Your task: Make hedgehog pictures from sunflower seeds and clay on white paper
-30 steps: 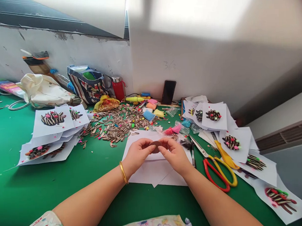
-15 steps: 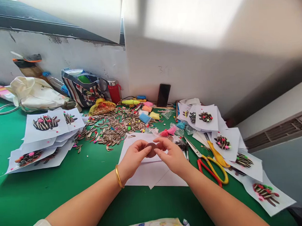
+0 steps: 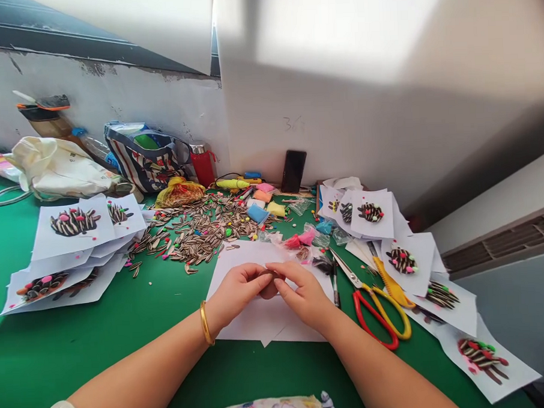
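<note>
Fingers: both sets clenched on one small piece, left fingers [image 3: 257, 274] and right fingers [image 3: 281, 273] meeting around it, tips nearly touching.
Held piece: brown clay piece [image 3: 270, 290], mostly hidden between the fingers, off the paper; exact shape can't be told.
Change: less of the piece shows than a second ago, and the hands sit closer together. It is more enclosed, so it's harder to inspect from this view.
Hands: left hand [image 3: 237, 290] wears a gold bangle [image 3: 205, 323] at the wrist; right hand [image 3: 303, 296] is just beside it. Both hover over the paper.
Under hands: white paper sheets [image 3: 263, 326], loosely overlapped.
Right side: black pen [image 3: 335, 285] and red-and-yellow scissors [image 3: 371, 320], near the right hand, untouched.
Ahead: sunflower seed pile [image 3: 196, 234] with a blue clay packet [image 3: 258, 213] beyond the paper.
Left side: seed-picture sheets [image 3: 72, 222], stacked loosely.
Base: green surface [image 3: 101, 332] carries everything.
</note>
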`<state>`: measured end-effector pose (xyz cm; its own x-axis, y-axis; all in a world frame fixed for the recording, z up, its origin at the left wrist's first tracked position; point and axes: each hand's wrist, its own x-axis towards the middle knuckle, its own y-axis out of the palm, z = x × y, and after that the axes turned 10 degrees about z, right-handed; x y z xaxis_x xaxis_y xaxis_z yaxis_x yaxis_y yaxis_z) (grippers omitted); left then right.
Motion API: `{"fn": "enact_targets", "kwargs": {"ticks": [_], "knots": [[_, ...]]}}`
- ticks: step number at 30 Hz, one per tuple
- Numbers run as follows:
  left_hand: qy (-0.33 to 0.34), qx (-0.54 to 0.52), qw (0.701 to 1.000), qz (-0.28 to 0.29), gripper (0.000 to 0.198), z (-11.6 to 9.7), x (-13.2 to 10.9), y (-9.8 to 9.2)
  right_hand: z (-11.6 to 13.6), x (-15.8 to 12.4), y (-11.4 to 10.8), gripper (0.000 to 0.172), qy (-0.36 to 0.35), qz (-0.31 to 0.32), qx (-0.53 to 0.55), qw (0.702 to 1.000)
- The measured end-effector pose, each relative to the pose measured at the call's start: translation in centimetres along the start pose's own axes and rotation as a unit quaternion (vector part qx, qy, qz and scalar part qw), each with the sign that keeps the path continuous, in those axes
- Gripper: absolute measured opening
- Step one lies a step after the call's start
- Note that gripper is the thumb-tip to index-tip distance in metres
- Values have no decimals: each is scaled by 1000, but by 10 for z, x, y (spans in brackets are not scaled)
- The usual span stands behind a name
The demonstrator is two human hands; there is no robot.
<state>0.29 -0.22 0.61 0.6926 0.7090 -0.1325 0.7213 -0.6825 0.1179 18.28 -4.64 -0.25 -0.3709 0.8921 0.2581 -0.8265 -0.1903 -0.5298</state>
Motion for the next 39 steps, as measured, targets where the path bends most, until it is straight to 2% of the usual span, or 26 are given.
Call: {"fn": "enact_targets", "kwargs": {"ticks": [4,7,13,17,21,25,29,31,35,39], "knots": [[-4,20,1000,7,26,0,0,0,3,-2,-4,36,5,23,1,1000],[-6,21,1000,-7,25,-4,-1,1,4,-3,-4,37,15,11,8,1000],[9,-56,997,-49,24,-10,-2,2,-1,-5,2,47,65,-12,20,998],[4,-54,998,-33,25,-4,-1,1,-4,-5,4,38,70,-41,30,996],[-1,-14,1000,-20,24,-1,0,0,-3,-5,4,35,48,-31,35,998],[-4,14,999,-29,24,-5,-2,2,0,-5,4,39,79,-45,49,995],[31,-10,999,-6,29,-9,-5,3,3,-3,4,37,101,-44,70,991],[37,-19,999,-12,33,-9,-5,4,4,-2,5,37,102,-44,75,991],[18,-8,998,-53,23,-8,-3,5,2,-3,9,42,103,-38,85,990],[24,-32,998,-46,29,-6,-4,5,0,-4,11,47,113,-29,127,985]]}}
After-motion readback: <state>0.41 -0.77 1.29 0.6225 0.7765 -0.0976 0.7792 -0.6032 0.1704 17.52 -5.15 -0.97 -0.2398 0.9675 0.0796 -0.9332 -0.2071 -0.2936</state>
